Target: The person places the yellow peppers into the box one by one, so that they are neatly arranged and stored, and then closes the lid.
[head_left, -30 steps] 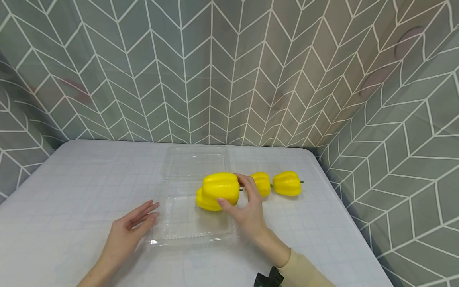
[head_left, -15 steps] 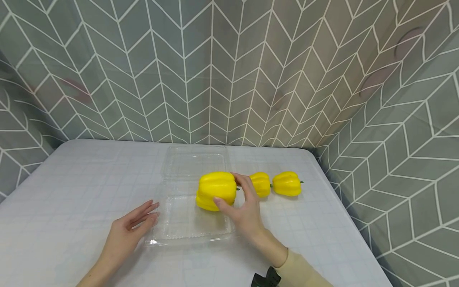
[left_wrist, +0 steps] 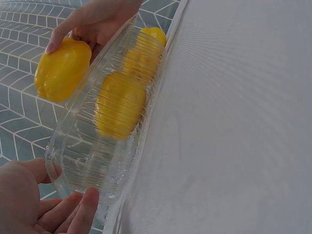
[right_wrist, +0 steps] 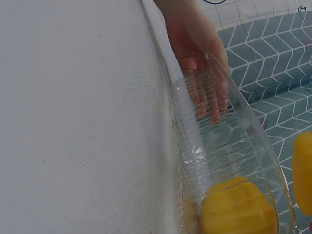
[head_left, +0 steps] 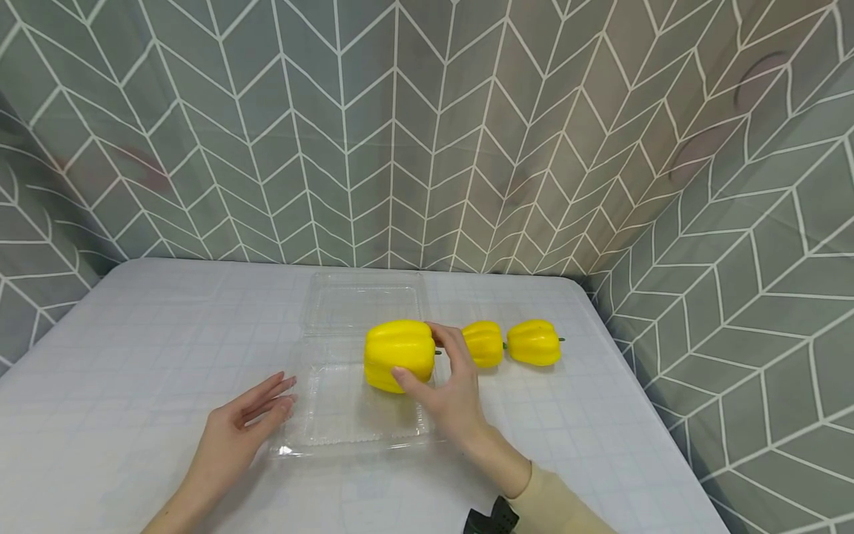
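My right hand (head_left: 454, 393) holds a yellow bell pepper (head_left: 399, 354) by its stem end, thumb on the near side and fingers on the far side. That pepper (left_wrist: 63, 70) hangs above the rim of a clear plastic clamshell container (head_left: 333, 437). A second bell pepper (left_wrist: 120, 105) lies inside the base, seen through the wall in the left wrist view; from the head it is hidden behind the held one. At the container's left side, my left hand (head_left: 243, 423) touches the edge with its fingers extended. The lid (head_left: 363, 304) lies folded back, away from me.
Two more yellow bell peppers, a nearer one (head_left: 485, 345) and an outer one (head_left: 536, 343), lie in a row on the white-covered table (head_left: 133, 334), right of the container. A patterned curtain (head_left: 373, 148) hangs behind the table and along its right side.
My right hand has moved a little left with the bell pepper, which now covers the pepper in the container from the head view. My left hand has stayed still.
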{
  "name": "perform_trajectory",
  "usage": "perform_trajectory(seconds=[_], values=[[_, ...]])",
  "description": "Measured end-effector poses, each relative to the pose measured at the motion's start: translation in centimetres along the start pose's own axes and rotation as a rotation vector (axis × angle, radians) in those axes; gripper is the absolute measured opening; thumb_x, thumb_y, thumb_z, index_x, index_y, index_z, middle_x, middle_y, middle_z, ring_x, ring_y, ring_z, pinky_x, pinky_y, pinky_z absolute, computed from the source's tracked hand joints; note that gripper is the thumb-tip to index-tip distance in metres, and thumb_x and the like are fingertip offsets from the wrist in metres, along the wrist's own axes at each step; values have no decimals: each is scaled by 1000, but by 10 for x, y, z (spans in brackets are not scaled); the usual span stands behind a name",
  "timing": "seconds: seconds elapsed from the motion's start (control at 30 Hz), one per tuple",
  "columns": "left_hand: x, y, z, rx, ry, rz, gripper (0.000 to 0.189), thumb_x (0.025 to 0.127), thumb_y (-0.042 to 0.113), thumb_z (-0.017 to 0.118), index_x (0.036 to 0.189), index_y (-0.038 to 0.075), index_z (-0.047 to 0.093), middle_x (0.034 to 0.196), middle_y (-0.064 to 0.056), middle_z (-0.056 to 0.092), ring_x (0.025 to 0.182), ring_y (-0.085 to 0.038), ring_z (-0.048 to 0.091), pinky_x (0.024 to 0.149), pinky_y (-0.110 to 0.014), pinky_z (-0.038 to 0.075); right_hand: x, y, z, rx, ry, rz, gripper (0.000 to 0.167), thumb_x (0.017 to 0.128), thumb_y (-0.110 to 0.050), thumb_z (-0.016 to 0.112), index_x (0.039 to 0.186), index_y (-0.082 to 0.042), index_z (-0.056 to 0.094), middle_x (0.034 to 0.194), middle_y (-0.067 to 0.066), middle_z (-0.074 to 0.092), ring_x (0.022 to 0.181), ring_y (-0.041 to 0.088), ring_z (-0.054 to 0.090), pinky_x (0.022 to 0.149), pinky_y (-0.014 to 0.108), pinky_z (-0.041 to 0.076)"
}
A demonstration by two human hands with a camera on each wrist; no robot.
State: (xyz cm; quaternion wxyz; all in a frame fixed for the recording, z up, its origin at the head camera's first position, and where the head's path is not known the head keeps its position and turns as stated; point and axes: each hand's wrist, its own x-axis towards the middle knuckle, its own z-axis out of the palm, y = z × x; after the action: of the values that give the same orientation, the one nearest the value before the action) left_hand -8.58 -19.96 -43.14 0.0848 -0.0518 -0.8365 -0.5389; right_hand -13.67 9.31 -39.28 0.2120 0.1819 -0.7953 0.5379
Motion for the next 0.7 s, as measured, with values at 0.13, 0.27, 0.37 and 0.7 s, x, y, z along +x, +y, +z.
perform_trajectory(seconds=[0.13,0.27,0.37,0.7], values=[[0,0,1,-5,-4,-9,50,98,24,66,144,6,53,131,-8,67,104,6,66,82,-11,55,1,0,1,-2,-1,-12,59,79,-36,79,132,-21,59,121,-6,59,112,16,53,99,48,44],[0,0,0,-13,-7,-10,50,98,23,66,144,6,53,131,-8,67,104,6,66,82,-12,55,2,-1,4,-3,-1,-16,59,78,-34,80,131,-18,59,120,-4,59,112,16,54,99,47,45],[0,0,0,-19,-8,3,50,98,22,66,143,5,53,131,-10,67,104,5,66,82,-12,56,3,-2,7,0,-5,-19,59,78,-34,80,131,-18,59,120,-4,60,111,16,54,99,46,46],[1,0,1,-4,2,-2,50,98,22,67,143,5,53,130,-11,67,103,6,66,81,-12,56,5,-7,14,31,-25,-47,58,79,-36,78,131,-19,59,119,-3,60,110,16,54,96,49,46]])
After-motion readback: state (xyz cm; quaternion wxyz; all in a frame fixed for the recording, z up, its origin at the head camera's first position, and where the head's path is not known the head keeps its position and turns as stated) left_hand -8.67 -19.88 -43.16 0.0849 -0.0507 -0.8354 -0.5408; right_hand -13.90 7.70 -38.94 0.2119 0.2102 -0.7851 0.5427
